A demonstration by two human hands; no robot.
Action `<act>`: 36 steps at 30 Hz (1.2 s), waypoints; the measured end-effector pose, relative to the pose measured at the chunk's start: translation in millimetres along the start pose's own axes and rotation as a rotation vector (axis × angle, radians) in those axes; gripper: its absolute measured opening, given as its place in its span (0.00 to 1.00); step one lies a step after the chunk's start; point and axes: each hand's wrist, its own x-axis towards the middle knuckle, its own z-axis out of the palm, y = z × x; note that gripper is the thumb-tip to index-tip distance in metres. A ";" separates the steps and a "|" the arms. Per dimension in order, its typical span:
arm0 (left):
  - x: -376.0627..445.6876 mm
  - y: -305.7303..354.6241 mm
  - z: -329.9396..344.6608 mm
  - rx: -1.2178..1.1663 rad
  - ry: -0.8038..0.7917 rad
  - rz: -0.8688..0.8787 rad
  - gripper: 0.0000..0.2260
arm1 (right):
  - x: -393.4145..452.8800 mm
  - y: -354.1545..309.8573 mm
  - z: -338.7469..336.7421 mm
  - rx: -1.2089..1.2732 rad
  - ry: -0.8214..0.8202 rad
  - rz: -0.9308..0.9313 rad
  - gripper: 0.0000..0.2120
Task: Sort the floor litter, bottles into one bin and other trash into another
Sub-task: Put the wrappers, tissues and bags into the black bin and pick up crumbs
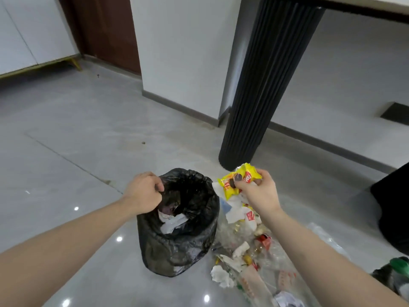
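Observation:
A bin lined with a black bag stands on the grey floor at centre, with crumpled white paper inside. My left hand grips the bag's left rim. My right hand pinches a yellow snack wrapper, held in the air just right of the bin's rim. Below my right arm lies a pile of litter: white tissues, clear plastic, red-and-white wrappers. A green-capped bottle shows at the right edge, partly cut off.
A black fluted table leg rises just behind the litter. A second dark bin or bag stands at the right edge. White wall and grey skirting run behind. Bare grey tiles spread to the left.

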 end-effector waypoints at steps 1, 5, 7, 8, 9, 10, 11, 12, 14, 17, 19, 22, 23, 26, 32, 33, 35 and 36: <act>-0.2 -7.0 -5.4 -0.011 0.014 -0.036 0.14 | -3.1 -9.3 14.9 -0.004 -0.019 -0.035 0.23; -0.5 -23.0 -12.4 0.024 0.030 -0.142 0.12 | -10.4 -12.4 69.9 -0.250 -0.182 -0.034 0.35; -0.1 -23.9 -8.2 0.053 0.036 -0.141 0.12 | -9.3 2.2 79.9 -0.424 -0.271 -0.007 0.45; 0.4 -21.9 -5.8 0.057 0.047 -0.118 0.12 | -10.1 7.0 77.2 -0.475 -0.276 -0.019 0.46; 1.4 -17.9 -2.6 0.059 0.062 -0.070 0.13 | -11.6 11.4 70.0 -0.499 -0.260 -0.047 0.43; 2.1 -11.0 0.8 0.063 0.078 -0.004 0.14 | -13.2 16.9 59.3 -0.511 -0.228 -0.085 0.40; 1.9 -1.1 3.9 0.073 0.091 0.069 0.15 | -14.4 24.9 46.7 -0.521 -0.188 -0.125 0.36; 0.0 12.2 6.5 0.089 0.099 0.145 0.16 | -18.4 33.8 32.1 -0.525 -0.150 -0.155 0.32; -8.6 42.4 14.2 0.126 0.092 0.301 0.17 | -30.8 59.8 1.0 -0.527 -0.094 -0.192 0.26; -28.3 85.6 33.6 0.137 -0.020 0.482 0.15 | -60.0 114.3 -38.0 -0.569 -0.086 -0.136 0.21; -42.7 106.7 53.5 0.137 -0.165 0.507 0.15 | -85.9 153.5 -53.6 -0.654 -0.149 -0.037 0.21; -65.8 120.7 94.5 0.204 -0.393 0.508 0.15 | -129.6 211.3 -58.9 -0.817 -0.339 0.136 0.24; -73.9 121.9 108.5 0.243 -0.468 0.521 0.15 | -143.5 228.4 -55.9 -0.833 -0.394 0.186 0.26; -94.6 121.2 144.7 0.398 -0.648 0.570 0.15 | -176.4 267.9 -37.6 -0.804 -0.486 0.321 0.30; -100.3 111.6 192.8 0.574 -0.721 0.542 0.14 | -208.6 319.2 -9.1 -0.870 -0.410 0.372 0.22; -98.9 110.5 197.6 0.579 -0.727 0.524 0.14 | -209.2 323.4 -8.7 -0.876 -0.402 0.359 0.17; -96.5 106.8 209.3 0.605 -0.728 0.504 0.15 | -205.5 326.3 -13.1 -0.875 -0.396 0.332 0.05; -95.3 104.7 215.0 0.621 -0.718 0.505 0.16 | -201.7 326.7 -17.5 -0.870 -0.388 0.313 0.05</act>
